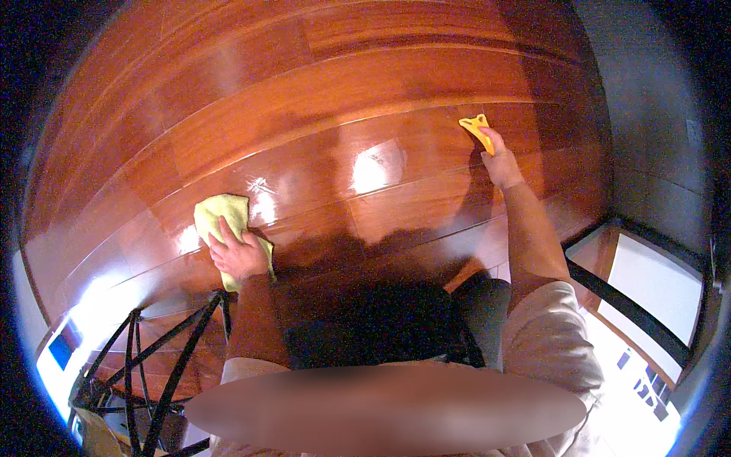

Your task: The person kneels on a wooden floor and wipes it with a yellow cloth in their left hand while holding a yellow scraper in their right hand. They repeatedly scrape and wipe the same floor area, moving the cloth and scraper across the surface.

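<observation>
My left hand (237,254) lies over a pale yellow cloth (221,210), fingers spread and pressing it against glossy reddish-brown wood planks (274,125). The cloth is bunched, and part of it sticks out beyond the fingertips and below the palm. Farther out to the right, my right hand (502,163) grips a small orange-yellow tool (475,125), possibly a plastic scraper. Its outer end is forked and points up and left; my fingers hide the near end. Whether the tool touches the planks I cannot tell.
A black tubular frame (174,371) with crossing legs stands close by my left arm. On the right are a dark grey panel (657,114) and a black-framed pane (634,285). Bright reflections (371,168) lie on the planks.
</observation>
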`<state>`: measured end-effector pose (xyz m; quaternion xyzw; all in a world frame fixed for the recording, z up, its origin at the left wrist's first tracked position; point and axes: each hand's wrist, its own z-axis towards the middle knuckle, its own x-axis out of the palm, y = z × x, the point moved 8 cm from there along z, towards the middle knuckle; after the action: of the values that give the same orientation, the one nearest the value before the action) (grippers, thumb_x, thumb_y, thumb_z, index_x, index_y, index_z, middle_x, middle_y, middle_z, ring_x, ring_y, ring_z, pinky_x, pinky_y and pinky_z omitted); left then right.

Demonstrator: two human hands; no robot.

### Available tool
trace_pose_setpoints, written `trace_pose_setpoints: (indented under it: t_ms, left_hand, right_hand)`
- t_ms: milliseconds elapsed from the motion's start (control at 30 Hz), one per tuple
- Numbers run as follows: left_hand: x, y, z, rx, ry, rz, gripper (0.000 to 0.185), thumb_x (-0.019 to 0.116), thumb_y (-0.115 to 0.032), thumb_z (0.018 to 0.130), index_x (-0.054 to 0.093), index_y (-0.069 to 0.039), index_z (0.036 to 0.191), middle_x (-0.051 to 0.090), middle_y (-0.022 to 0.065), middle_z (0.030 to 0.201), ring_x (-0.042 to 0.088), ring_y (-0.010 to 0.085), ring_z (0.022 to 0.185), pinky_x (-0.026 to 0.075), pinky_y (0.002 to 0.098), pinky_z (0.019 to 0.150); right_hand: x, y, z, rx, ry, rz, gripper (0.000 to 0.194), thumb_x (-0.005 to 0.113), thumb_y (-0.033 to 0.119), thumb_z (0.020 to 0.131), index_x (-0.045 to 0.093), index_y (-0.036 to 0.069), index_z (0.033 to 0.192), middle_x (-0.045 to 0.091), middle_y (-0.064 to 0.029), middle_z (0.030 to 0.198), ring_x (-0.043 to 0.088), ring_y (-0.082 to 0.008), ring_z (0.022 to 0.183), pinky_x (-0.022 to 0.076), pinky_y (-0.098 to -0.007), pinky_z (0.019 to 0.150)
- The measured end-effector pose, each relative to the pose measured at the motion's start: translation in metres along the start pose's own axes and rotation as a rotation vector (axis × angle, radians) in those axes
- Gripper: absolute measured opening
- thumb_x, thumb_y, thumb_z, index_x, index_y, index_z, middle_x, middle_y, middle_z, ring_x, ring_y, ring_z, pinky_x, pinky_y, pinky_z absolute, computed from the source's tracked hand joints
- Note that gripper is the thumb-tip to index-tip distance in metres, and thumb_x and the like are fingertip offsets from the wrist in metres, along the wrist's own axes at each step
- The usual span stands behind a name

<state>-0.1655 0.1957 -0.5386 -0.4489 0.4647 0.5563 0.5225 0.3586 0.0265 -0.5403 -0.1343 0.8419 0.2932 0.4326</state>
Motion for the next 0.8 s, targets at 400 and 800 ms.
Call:
trace_pose_setpoints:
  t_ms: [400, 800]
  left_hand:
    - [0.004, -0.007, 0.002, -0.032, 0.088, 0.216, 0.052, 0.049, -0.031, 0.077, 0.037, -0.026, 0.127, 0.041, 0.0197, 0.124, 0.045, 0.0366, 0.106, 0.039, 0.0474, 0.085]
    - [-0.011, -0.138, -0.027, 0.11, 0.171, 0.166, 0.056, 0.052, -0.028, 0.075, 0.035, -0.025, 0.129, 0.037, 0.019, 0.126, 0.04, 0.0362, 0.11, 0.037, 0.0485, 0.086]
  right_hand:
    - [0.021, -0.076, -0.067, 0.009, 0.038, 0.137, 0.044, 0.049, 0.023, 0.084, 0.036, 0.022, 0.126, 0.056, -0.0245, 0.103, 0.054, -0.0404, 0.096, 0.0429, -0.0452, 0.083]
    - [-0.034, -0.161, 0.028, 0.138, -0.085, 0.053, 0.048, 0.05, 0.033, 0.085, 0.031, 0.022, 0.128, 0.054, -0.0253, 0.105, 0.051, -0.0413, 0.099, 0.0421, -0.0451, 0.083]
